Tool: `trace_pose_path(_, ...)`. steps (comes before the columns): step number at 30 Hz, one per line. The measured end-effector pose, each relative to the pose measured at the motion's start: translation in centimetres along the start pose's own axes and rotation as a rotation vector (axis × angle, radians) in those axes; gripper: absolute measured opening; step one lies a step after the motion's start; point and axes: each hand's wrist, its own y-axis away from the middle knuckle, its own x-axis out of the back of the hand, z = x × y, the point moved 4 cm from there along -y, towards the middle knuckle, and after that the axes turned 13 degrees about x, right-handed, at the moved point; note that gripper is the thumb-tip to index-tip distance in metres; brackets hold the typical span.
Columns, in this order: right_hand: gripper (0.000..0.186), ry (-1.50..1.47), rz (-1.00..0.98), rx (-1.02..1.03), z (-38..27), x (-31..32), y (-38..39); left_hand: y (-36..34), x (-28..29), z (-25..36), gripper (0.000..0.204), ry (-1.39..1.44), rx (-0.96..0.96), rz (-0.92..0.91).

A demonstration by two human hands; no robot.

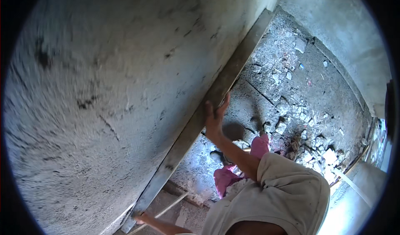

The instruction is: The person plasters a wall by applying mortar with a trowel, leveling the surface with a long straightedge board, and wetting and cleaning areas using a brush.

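A long, straight grey board lies along the rough plastered wall, slanting from the lower left up to the far corner. Whether it is wood or metal I cannot tell. My left hand is closed round its near end, at the lower left. Around the middle of the board, my right hand grips the edge away from the wall, with its fingers somewhat apart and partly against the board's face. The board appears to touch the wall along much of its length.
Broken rubble and loose chips cover the floor on the right. A thin rod lies near the board. A pale pole slants beside my left forearm. Another wall rises at the far right.
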Motion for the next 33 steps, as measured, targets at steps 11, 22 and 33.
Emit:
trace_pose_path(11,0.072,-0.475,0.106,-0.081,-3.5,2.4,-29.5,17.1,-3.2,3.2,0.052,-0.459,-0.572,-0.025)
trace_pose_path(22,0.08,-0.447,0.052,-0.326,-1.2,0.4,-10.6,15.9,-3.9,9.3,0.037,0.262,-0.042,-0.087)
trace_pose_path(33,0.079,-0.265,-0.088,0.356,-27.5,4.5,-24.9,24.1,-3.3,29.4,0.037,0.326,-0.387,-0.35)
